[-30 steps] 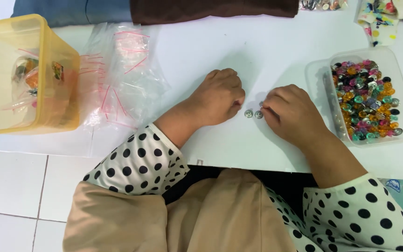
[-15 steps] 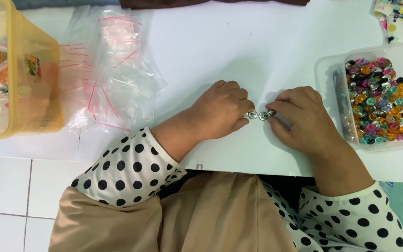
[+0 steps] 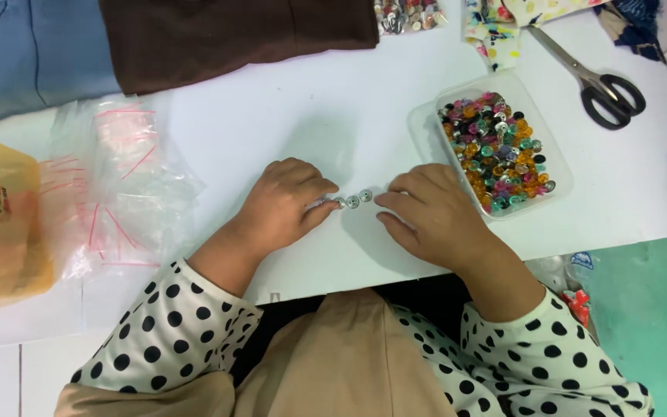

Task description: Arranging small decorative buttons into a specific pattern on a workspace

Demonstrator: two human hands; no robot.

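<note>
Small silver buttons (image 3: 353,199) lie in a row on the white tabletop (image 3: 287,131) between both hands. Left hand (image 3: 283,205) fingertips pinch the row's left end; right hand (image 3: 430,212) rests curled, grip empty, beside the button tray (image 3: 561,181).

White table (image 3: 287,139) with bead tray (image 3: 557,166), scissors (image 3: 600,81), bags (image 3: 117,185).

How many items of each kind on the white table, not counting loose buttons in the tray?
Hands: 2 (left hand, right hand)
Small silver buttons between the hands: 3
Clear button tray: 1
Scissors: 1
Yellow box: 1
Pile of clear zip bags: 1
Total: 9
</note>
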